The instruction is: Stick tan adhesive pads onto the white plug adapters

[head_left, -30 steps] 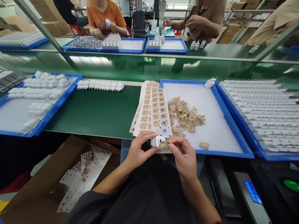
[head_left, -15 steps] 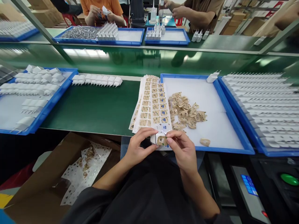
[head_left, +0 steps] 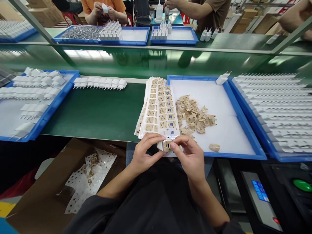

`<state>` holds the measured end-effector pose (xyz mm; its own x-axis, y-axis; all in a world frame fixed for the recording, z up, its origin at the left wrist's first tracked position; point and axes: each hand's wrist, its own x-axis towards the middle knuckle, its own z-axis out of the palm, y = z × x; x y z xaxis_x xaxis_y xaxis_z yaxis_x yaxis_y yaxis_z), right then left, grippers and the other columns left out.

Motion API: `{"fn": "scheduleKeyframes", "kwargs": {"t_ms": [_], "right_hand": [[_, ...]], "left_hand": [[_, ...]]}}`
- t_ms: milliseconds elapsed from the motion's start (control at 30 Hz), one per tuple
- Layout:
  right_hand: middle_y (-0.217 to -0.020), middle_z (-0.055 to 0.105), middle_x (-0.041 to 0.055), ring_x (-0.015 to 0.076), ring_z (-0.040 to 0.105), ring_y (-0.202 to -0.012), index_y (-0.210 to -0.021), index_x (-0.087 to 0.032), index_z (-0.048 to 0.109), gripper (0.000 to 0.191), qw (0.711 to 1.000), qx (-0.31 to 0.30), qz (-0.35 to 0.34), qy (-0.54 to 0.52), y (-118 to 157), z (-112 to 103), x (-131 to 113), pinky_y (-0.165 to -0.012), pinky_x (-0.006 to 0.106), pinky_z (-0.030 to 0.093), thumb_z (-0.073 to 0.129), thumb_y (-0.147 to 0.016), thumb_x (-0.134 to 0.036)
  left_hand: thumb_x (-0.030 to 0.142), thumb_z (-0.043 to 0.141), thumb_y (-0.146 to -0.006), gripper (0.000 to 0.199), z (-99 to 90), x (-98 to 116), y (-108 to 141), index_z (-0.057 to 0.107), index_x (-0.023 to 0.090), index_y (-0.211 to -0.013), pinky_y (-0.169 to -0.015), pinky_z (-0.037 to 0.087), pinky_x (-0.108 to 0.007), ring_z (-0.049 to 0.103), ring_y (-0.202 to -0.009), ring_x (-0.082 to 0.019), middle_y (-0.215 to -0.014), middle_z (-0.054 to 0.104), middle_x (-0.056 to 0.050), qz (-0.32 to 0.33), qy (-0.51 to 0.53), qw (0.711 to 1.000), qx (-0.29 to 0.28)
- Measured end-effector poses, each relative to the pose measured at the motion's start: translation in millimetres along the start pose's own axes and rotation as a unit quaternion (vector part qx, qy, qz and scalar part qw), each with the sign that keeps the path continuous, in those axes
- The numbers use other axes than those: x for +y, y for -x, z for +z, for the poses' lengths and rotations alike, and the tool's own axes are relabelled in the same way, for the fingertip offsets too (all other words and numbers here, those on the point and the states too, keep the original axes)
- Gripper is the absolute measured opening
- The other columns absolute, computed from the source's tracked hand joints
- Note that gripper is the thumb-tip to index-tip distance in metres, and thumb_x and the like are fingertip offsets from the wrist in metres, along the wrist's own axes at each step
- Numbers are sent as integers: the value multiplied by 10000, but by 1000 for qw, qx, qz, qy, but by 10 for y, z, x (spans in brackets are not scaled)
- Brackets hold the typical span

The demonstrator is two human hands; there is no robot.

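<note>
In the head view, the left hand grasps a white plastic plug block beside the near-left corner of the blue-rimmed white tray; the right hand holds a tan cut-out piece against its face, seemingly almost seated; left of the tray, white sheets bear many more unused pieces; inside it lie loose tan pieces.

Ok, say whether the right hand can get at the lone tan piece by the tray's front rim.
Probably yes: the lone tan piece lies beside the right hand, with nothing standing between. Its fingers are busy at the charger, though, so it would likely have to leave that first.
</note>
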<state>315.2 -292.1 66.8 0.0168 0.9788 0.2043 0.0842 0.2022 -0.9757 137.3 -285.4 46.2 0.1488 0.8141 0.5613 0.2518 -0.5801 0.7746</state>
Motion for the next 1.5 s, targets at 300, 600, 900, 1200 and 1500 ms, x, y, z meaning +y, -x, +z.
{"fn": "scheduleKeyframes", "kwargs": {"t_ms": [300, 600, 900, 1200, 1500], "right_hand": [[-822, 650, -9, 141, 610, -762, -887, -235, 664, 33, 995, 7, -39, 89, -36, 31, -57, -706, 288, 497, 690, -907, -239], [-930, 659, 15, 169, 650, -868, -1040, -248, 631, 152, 998, 59, 19, 10, -97, 22, 56, -737, 295, 557, 672, -901, -294], [-1069, 687, 34, 202, 627, -1101, -938, -262, 685, 61, 980, -28, 72, -185, -35, 206, 93, -951, 338, 516, 677, -879, -251], [-1035, 692, 22, 195, 632, -1073, -887, -261, 712, 58, 970, -23, 86, -224, -49, 212, 102, -995, 351, 488, 682, -855, -223], [-1054, 711, 45, 222, 651, -1043, -984, -273, 710, 96, 998, -52, -13, -40, -96, 56, 32, -962, 420, 516, 657, -909, -243]], "left_hand": [[111, 759, -817, 440, -13, 1, -24, 645, 235, -1224, -932, 559, -364, 662, -1069, -221, -1095, 693, -86, 28, -22, 999, 8], [121, 767, -798, 439, 2, -36, 22, 629, 248, -1195, -919, 580, -404, 683, -1049, -235, -1067, 701, -73, 62, -42, 996, 53], [98, 762, -784, 430, 35, -55, 10, 625, 269, -1154, -909, 592, -422, 687, -1050, -235, -1039, 701, -48, 101, -83, 989, 66], [78, 755, -791, 439, 29, -82, 5, 620, 273, -1161, -926, 608, -432, 691, -1043, -224, -1041, 694, -35, 134, -81, 986, 61], [118, 782, -783, 478, 18, -121, 84, 622, 257, -1212, -950, 576, -418, 681, -1067, -233, -1109, 695, -71, 60, -9, 997, 45]]}}
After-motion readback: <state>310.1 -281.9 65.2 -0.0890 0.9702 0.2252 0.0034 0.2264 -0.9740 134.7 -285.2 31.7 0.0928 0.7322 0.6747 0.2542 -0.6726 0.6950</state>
